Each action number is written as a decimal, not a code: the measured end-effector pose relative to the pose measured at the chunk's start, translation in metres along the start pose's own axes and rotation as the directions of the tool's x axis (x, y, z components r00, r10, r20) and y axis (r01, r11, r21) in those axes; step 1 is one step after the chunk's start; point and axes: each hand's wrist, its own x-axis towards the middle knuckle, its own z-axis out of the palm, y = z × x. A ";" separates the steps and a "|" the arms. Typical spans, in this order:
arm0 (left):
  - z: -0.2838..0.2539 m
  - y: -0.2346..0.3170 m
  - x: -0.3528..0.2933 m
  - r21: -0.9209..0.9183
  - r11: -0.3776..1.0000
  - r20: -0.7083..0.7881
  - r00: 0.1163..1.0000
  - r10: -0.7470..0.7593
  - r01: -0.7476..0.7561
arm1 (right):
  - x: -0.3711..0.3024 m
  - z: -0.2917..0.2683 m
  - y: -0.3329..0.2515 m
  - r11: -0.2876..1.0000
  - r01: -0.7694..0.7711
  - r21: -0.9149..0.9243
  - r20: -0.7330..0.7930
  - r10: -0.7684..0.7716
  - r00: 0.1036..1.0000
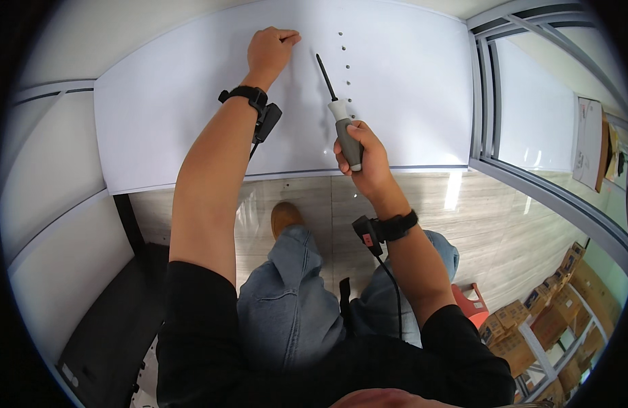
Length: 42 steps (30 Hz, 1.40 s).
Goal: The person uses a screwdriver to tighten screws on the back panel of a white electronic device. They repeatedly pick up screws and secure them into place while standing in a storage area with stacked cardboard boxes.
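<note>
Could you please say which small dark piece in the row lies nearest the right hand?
The small dark piece at the row's lower end in the picture, just above the right hand; the others lie farther up.

A row of small pieces (348, 66) runs away from the person on the table (409, 102), right of the left hand (269, 54). Between hand and row points the screwdriver (337, 110), in the right hand (369, 153) near the table's front edge.
</note>
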 end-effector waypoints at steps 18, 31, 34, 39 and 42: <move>-0.032 -0.011 -0.051 -0.149 0.982 -0.075 0.989 -0.127 0.115 | -0.043 0.009 0.007 0.996 0.010 -0.085 0.006 -0.010 1.000; -0.291 0.054 -0.351 -0.734 0.574 0.051 0.872 -0.487 0.363 | -0.169 0.109 0.070 0.862 0.034 -0.506 0.601 0.324 0.731; -0.339 0.075 -0.445 -0.750 0.562 -0.095 0.784 -0.614 0.349 | -0.218 0.134 0.095 0.824 0.071 -0.563 0.717 0.444 0.537; -0.354 0.156 -0.505 -0.750 0.525 -0.197 0.621 -0.759 0.403 | -0.256 0.119 0.083 0.799 -0.001 -0.601 0.769 0.579 0.271; -0.334 0.163 -0.525 -0.825 0.489 -0.261 0.577 -0.774 0.284 | -0.256 0.109 0.084 0.766 0.024 -0.642 0.759 0.630 0.166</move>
